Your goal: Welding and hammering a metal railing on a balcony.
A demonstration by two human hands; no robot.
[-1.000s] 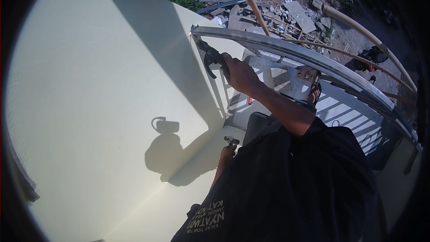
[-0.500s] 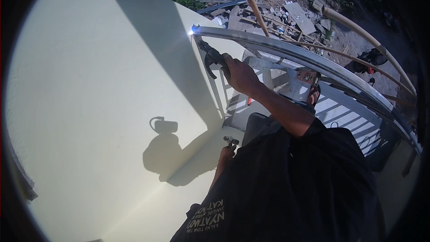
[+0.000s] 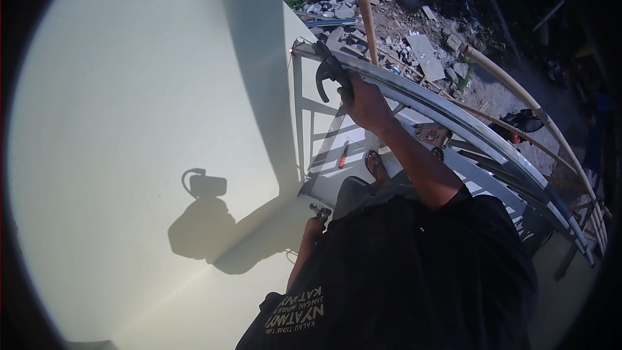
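Note:
My right hand (image 3: 368,102) is wrapped round a black welding electrode holder (image 3: 332,70), raised beside the metal railing's top rail (image 3: 389,78). A small red glow shows at the rail's end, where it meets the pale yellow wall (image 3: 129,91). Whether a rod sits in the holder's jaws is too small to tell. Lower down, close to my left side, my left hand (image 3: 315,225) grips a hammer (image 3: 319,210) by its handle, its metal head pointing up. The hammer's handle is mostly hidden in the fist.
A red-handled tool (image 3: 343,155) lies on the white ledge near my sandalled foot (image 3: 374,163). Bamboo poles (image 3: 364,13) stand outside the railing. Beyond and below are rubble (image 3: 424,55) and a parked motorcycle (image 3: 518,123).
The bright bluish-white arc at the rail's end has died down to a red glow. My right hand has drawn the electrode holder back from that spot. The view has shifted.

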